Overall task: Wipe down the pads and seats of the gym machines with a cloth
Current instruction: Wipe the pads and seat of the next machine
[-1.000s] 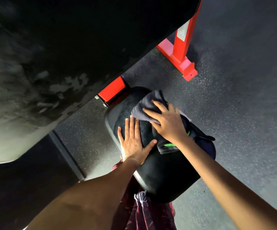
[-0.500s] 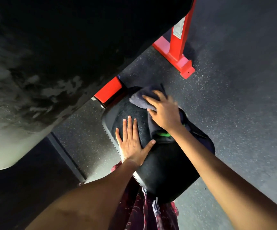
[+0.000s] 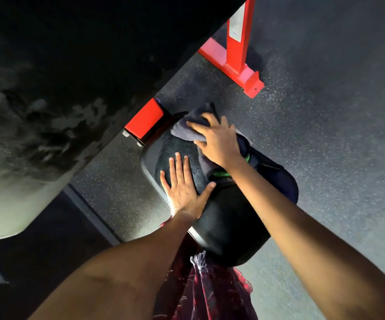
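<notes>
Right hand point(image 3: 219, 140) pressed on grey cloth point(image 3: 188, 129), fingers spread and slightly bent over it, at far end of black seat point(image 3: 230, 225). Left hand point(image 3: 183, 185) laid flat on seat beside it, fingers straight and together, thumb apart, holding nothing. Cloth bunched, partly under right palm. Red frame point(image 3: 237, 58) standing beyond on speckled floor point(image 3: 325, 135). Large dark pad point(image 3: 71, 65) overhead at left.

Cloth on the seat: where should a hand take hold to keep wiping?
Probably from above, palm flat on the bunched middle of the cloth, as the right hand does: it lies spread on the seat, with no edge raised to pinch.
</notes>
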